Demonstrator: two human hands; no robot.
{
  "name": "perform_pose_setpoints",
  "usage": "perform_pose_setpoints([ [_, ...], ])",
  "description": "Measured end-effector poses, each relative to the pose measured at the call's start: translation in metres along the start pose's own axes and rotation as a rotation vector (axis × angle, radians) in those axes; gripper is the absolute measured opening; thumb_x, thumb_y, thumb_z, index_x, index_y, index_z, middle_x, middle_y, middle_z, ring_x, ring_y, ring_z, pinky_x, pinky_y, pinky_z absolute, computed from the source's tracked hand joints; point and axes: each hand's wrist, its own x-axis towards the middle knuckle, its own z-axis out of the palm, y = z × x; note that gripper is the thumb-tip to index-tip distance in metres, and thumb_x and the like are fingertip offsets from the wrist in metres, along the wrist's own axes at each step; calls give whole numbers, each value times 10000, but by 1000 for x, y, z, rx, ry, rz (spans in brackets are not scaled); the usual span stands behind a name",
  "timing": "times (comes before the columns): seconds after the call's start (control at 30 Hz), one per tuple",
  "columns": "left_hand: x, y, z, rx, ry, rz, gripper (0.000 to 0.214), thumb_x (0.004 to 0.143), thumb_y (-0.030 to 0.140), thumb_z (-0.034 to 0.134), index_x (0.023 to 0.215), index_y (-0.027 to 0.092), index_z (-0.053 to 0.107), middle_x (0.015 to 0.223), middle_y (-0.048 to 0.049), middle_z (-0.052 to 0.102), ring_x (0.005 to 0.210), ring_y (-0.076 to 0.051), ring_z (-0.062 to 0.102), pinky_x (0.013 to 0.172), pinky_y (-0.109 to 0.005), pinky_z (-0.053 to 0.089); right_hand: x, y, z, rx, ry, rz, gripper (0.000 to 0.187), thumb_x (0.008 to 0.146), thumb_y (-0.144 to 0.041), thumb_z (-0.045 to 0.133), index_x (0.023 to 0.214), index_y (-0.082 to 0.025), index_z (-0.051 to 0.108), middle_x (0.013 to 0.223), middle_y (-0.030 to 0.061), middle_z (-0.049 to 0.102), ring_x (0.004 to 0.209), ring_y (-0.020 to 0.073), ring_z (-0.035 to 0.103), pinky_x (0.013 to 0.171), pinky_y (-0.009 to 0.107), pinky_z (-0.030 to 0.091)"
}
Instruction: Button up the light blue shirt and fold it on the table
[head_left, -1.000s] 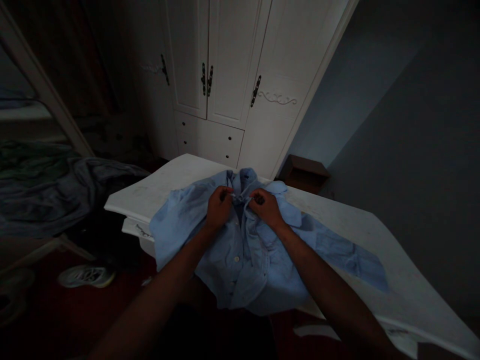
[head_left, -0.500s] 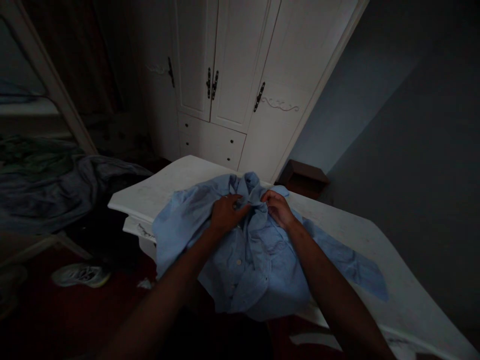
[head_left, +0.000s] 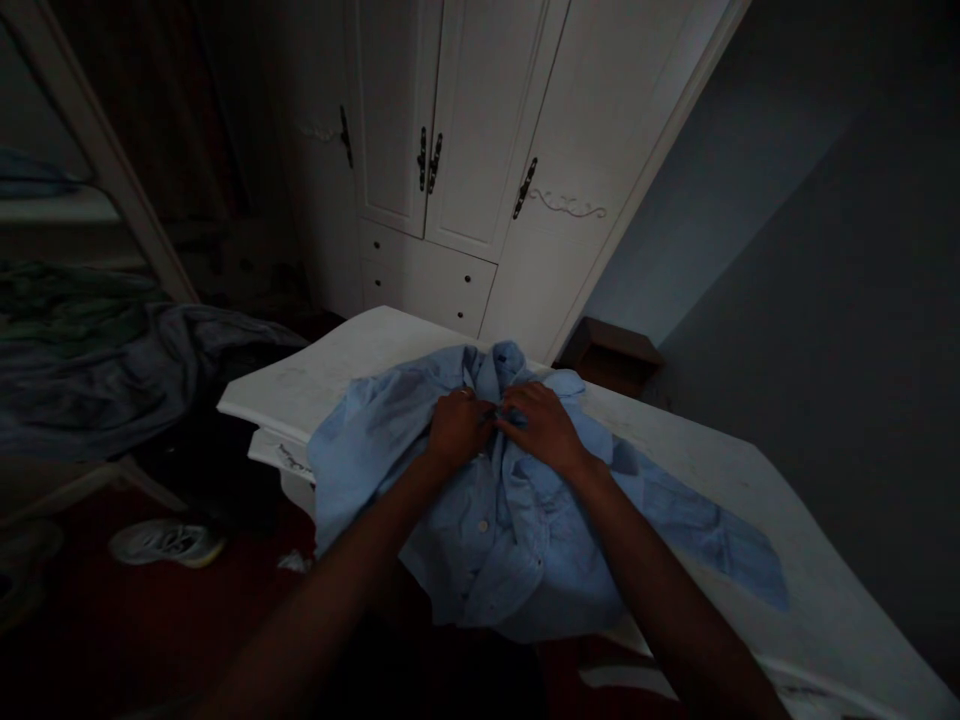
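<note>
A light blue button-up shirt (head_left: 570,560) lies spread over a white dresser top (head_left: 337,360), its collar toward the far edge and its lower part hanging over the near edge. Just below the collar, my left hand (head_left: 459,425) pinches the shirt's front opening. My right hand (head_left: 541,425) grips the same opening from the other side, so the fingertips of both hands nearly meet. A pale button (head_left: 483,526) shows lower on the front. Whatever lies between the fingertips is too dark and small to make out. One sleeve stretches out to the right.
A white wardrobe (head_left: 469,130) with dark handles stands behind the dresser. To the left are a mirror frame (head_left: 112,150) and a heap of grey cloth (head_left: 172,360). A shoe (head_left: 169,543) lies on the red floor. A brown box-like piece (head_left: 615,345) sits beyond the dresser.
My right hand has moved left across the shirt front to meet my left hand. The left fingers, spread before, are now closed on the cloth. The view has shifted slightly.
</note>
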Motion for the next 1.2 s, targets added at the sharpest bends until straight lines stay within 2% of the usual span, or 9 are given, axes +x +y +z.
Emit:
perform_pose_setpoints([
  [0.13,1,-2,2,-62,22,-42,246,865,257,549,1007,252,750,919,-75,680,892,-219,628,806,-319,471,-1,-8,3,-192,-94,18,204,851,-251,640,1048,-196,636,1021,80,669,992,257,571,860,376,414],
  [0.3,2,-3,6,-111,59,-81,206,865,300,570,941,232,749,948,-57,709,935,-219,643,855,-314,474,-2,-11,6,-236,-95,151,144,903,-258,568,979,-197,673,982,84,653,922,213,602,774,297,451],
  [0.47,4,-1,7,-59,-29,-58,337,877,402,562,1140,231,685,1085,-69,719,1008,-228,655,882,-310,465,-1,-4,10,-169,-80,248,163,897,-256,557,954,-199,699,944,82,675,886,213,623,772,300,457],
  [0.6,3,3,4,56,-90,-11,386,910,461,486,1179,249,666,1044,-90,725,966,-247,668,830,-341,458,-1,7,18,61,18,282,148,859,-214,538,850,-191,684,893,60,687,887,205,626,826,313,453],
  [0.73,2,11,-3,248,-88,77,307,923,354,469,1002,208,727,961,-135,702,961,-278,635,862,-435,405,0,19,28,403,66,353,135,799,-264,540,780,-198,657,824,18,686,817,179,624,795,302,456],
  [0.87,10,15,-13,335,14,267,233,879,251,516,882,184,739,1177,-168,625,1130,-322,526,976,-545,298,2,29,35,694,100,500,151,716,-322,564,688,-196,640,673,-16,632,696,163,581,685,276,442],
  [1.0,31,7,-19,175,-43,390,189,814,303,588,874,190,728,1332,-136,556,1239,-337,457,1029,-560,262,4,35,34,923,181,614,185,667,-376,602,686,-199,652,672,-21,628,703,160,570,679,267,442],
  [1.1,46,-2,-13,-48,-130,338,276,820,365,571,989,192,705,1131,-103,681,1096,-279,582,992,-465,360,4,38,32,1030,229,668,215,649,-401,620,704,-195,649,708,-13,641,723,162,582,692,267,449],
  [1.2,52,-9,3,-260,-152,238,306,836,394,538,985,176,694,908,-53,723,840,-206,653,839,-337,462,4,40,33,1037,248,666,239,670,-431,606,718,-198,636,719,-3,643,720,168,586,676,269,457],
])
